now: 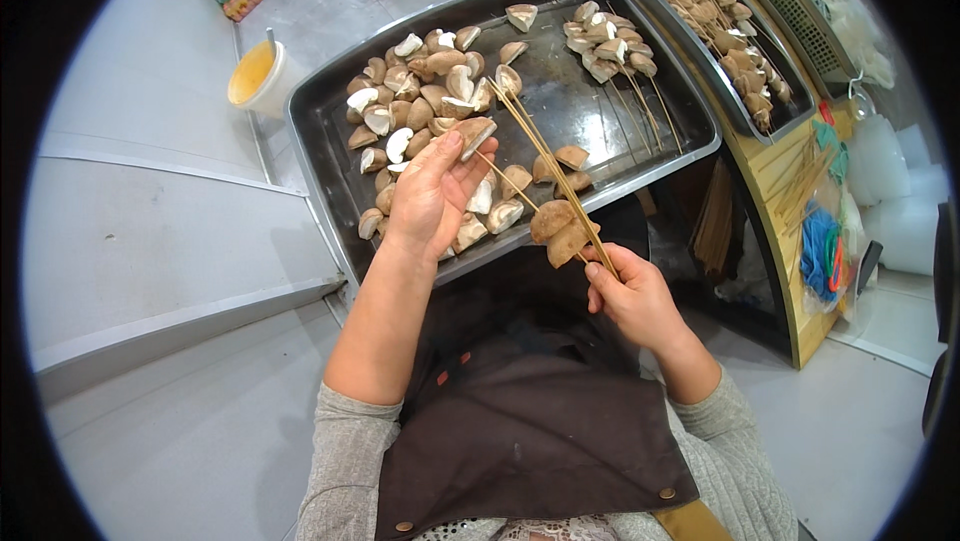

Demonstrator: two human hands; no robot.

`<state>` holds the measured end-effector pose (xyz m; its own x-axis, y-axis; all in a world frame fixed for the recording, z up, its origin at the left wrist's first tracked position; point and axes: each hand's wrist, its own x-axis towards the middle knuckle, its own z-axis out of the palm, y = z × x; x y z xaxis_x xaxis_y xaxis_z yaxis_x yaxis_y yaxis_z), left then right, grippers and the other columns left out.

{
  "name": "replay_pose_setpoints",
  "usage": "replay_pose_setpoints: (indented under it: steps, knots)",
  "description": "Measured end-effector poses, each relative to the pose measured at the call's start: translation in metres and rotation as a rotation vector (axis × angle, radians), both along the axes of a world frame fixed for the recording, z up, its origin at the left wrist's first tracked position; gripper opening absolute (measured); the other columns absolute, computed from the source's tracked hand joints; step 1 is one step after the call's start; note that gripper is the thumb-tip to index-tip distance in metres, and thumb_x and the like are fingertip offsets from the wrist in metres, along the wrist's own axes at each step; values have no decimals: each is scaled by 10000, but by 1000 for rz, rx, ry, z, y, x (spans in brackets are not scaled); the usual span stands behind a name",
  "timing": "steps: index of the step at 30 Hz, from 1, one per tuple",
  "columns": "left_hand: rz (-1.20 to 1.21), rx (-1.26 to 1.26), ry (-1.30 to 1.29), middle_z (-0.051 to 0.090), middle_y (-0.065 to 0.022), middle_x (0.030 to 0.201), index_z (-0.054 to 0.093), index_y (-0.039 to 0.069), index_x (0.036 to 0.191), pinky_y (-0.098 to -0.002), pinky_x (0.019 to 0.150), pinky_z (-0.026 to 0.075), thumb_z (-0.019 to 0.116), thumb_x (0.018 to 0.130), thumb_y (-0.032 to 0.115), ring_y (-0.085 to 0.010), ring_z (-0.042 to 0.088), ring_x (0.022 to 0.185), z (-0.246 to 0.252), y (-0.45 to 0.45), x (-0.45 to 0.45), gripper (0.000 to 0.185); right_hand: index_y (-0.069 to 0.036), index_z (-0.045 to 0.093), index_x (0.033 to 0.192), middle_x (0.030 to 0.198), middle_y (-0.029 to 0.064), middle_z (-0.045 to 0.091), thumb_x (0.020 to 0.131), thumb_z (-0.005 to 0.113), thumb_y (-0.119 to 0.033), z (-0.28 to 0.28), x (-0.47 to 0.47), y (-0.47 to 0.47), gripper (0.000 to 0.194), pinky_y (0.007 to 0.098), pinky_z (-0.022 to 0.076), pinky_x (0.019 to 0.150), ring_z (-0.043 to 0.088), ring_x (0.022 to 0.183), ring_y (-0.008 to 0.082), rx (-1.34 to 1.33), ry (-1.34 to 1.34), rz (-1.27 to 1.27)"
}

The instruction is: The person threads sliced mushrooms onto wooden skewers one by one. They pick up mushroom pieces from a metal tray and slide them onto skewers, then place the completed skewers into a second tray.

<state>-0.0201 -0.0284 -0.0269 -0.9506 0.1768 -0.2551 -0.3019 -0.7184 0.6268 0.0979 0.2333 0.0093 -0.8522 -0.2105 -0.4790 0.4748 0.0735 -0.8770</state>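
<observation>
Over a large metal tray [480, 245] my left hand [431, 196] pinches a cut mushroom piece [475, 137] between thumb and fingers, at the tip of a thin wooden skewer [510, 182]. Mushroom pieces [562, 230] sit threaded lower on that skewer. Its lower end is in my right hand [626, 290], which also grips several bare skewers [547, 155] that point up and to the left. Loose cut mushrooms [420, 113] fill the tray's left part. Threaded mushroom skewers [611, 42] lie at its upper right.
A narrower tray [791, 102] of mushroom skewers stands on a wooden table [780, 241] at the right, beside a green plastic basket [802, 23]. More bare skewers [806, 177] and a bag with blue contents [821, 248] lie near it. A white bucket [277, 87] stands left of the large tray.
</observation>
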Motion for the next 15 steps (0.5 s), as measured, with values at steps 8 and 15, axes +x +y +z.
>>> replay_pose_setpoints:
  steps: [8, 15]
  knots:
    - [33, -70, 70, 674, -143, 1247, 592, -41, 1293, -379, 1034, 513, 598, 1039, 195, -252, 647, 1151, 6, 2, 4, 346, 29, 638, 1255, 823, -7, 598, 1045, 557, -101, 6, 0, 1, 260, 230, 473, 621, 573, 667, 64, -48, -36, -15]
    - [-204, -385, 81, 674, -86, 1265, 570, 5, 1370, -346, 1004, 513, 630, 1029, 259, -155, 638, 1127, 17, 33, 23, 429, -21, 626, 1275, 712, 2, 611, 1047, 582, -156, 3, -9, 1, 269, 191, 351, 485, 520, 558, 46, -81, 90, -58]
